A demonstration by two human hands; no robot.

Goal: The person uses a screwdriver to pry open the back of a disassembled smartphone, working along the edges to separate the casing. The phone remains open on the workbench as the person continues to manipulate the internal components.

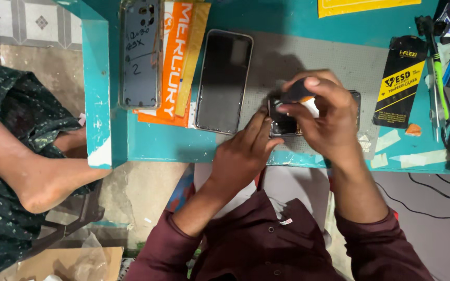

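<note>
While my left hand [246, 151] pins the opened phone [287, 122] flat, fingers spread, my right hand [321, 114] pinches a dark tool [297, 93] directly above it; phone's long axis runs sideways.

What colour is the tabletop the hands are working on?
Teal, a blue-green; the tabletop shows best in the head view, with a grey mat lying on it.

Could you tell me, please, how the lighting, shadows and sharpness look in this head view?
Head view: light falls from above, so the right hand casts a dark shadow up the grey mat; the phone screen shows soft glare near its top; the tool in the right hand's grip is slightly blurred; the floor lower down is dimmer; edges bow a little.
</note>
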